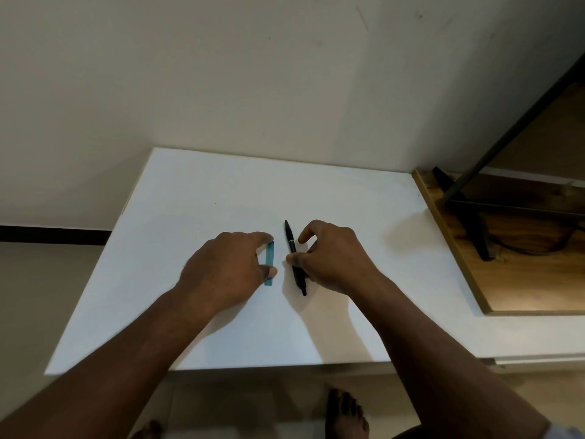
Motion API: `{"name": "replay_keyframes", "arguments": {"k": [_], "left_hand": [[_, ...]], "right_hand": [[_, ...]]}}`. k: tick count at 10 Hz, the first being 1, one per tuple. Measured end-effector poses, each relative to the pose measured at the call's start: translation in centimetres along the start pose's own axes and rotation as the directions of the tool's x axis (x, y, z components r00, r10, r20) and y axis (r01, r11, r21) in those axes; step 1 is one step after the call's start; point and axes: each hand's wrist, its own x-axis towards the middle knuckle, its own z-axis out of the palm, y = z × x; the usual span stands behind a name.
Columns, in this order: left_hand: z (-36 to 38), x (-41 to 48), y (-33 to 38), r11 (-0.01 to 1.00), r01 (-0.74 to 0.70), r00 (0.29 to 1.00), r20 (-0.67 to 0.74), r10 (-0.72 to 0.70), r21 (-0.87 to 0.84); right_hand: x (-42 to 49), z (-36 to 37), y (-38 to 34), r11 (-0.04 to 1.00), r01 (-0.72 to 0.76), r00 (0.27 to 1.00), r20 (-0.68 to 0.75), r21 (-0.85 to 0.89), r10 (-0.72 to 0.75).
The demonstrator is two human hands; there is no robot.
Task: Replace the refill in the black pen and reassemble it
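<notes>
A bare foot shows below the white tabletop. A wooden board with a black stand sits at the right. The left hand has its grip pinching a teal strip between forefinger and thumb. Just beside it, the right hand has its grip curled on the pen, which lies flat, thumb on the mid-barrel.

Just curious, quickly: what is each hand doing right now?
Left hand: pinches the teal strip.
Right hand: grips the black pen.

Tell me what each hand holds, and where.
Right hand pinches the black pen at mid-barrel; left hand pinches the teal strip lengthwise, near its two ends.
</notes>
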Motion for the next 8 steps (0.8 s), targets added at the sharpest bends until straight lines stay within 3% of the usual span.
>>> {"name": "replay_keyframes", "arguments": {"k": [3, 6, 8], "left_hand": [[0.0, -0.1, -0.1, 1.000, 0.003, 1.000, -0.006, -0.003, -0.026], [-0.3, -0.7, -0.4, 0.993, 0.019, 0.999, 0.034, -0.015, -0.121], [1.3, -3.1, 0.3, 0.995, 0.047, 0.993, -0.102, -0.056, -0.088]], "right_hand": [[-0.6, -0.6, 0.0, 0.996, -0.036, 0.999, 0.017, 0.087, 0.034], [-1.8, -0.6, 1.6, 0.931, -0.049, 0.998, -0.022, 0.363, 0.061], [-4.1, 1.2, 2.4, 0.965, 0.003, 0.984, -0.173, 0.263, 0.044]]}}
